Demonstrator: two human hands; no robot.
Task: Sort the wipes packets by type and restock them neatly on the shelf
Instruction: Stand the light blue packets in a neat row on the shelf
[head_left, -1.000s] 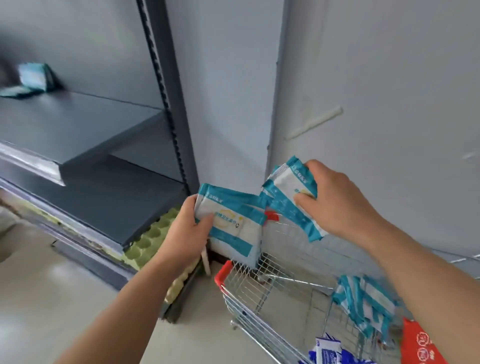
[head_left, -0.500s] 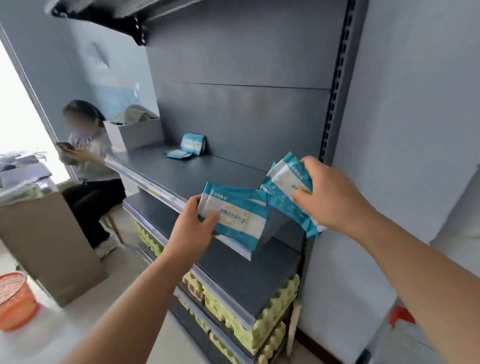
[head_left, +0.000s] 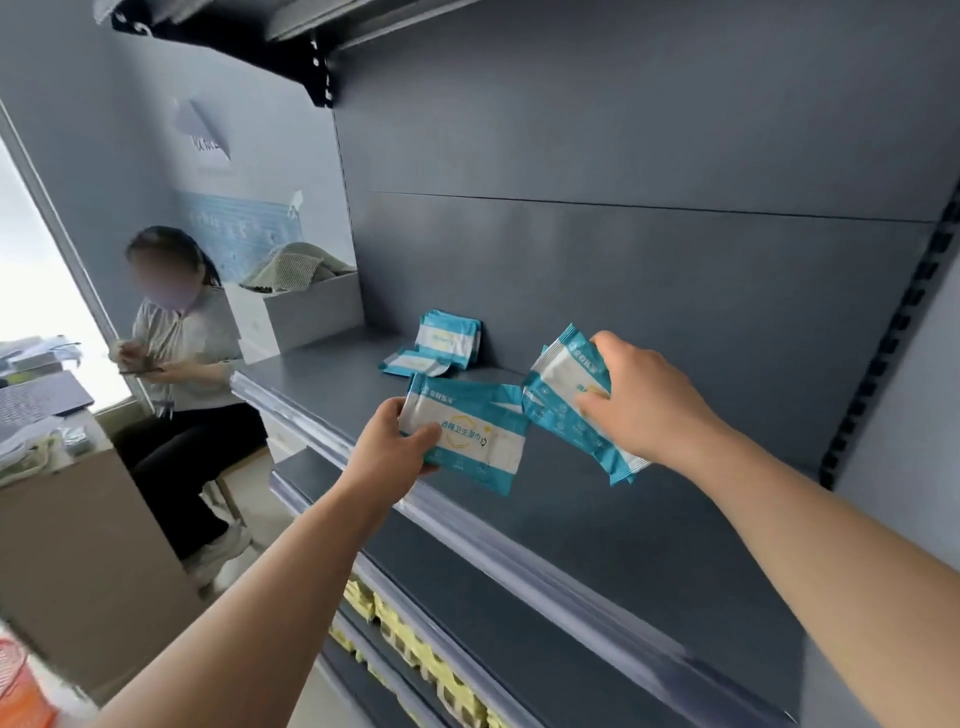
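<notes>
A: What is the biggest thing here?
B: The dark grey shelf (head_left: 649, 545). It runs from the left side all the way to the right, with a tall grey wall behind it.
A: Who is on the left?
B: A seated person (head_left: 182, 364), well apart from the hands. On the far left end of the shelf sits a grey box (head_left: 301, 317) with cloth in it. Yellow egg trays (head_left: 415, 660) lie on the lower shelves.
A: What does the left hand (head_left: 387, 449) do?
B: It is curled. The thumb lies on top, and it pinches the left end of a blue and white wipes packet (head_left: 478, 441). The packet hangs in the air over the shelf's front edge.
A: And the right hand (head_left: 649, 400)?
B: It grips a bunch of packets (head_left: 563, 389), fingers wrapped round them. They tilt over the shelf, just beside the other packet. I cannot tell if they touch.
A: Is there room on the shelf?
B: Yes. A wide stretch of dark board shows under both hands and off to the right. At the back, the standing packets (head_left: 449, 335) lean on the wall. One flat packet (head_left: 413, 362) lies just in front of them.
</notes>
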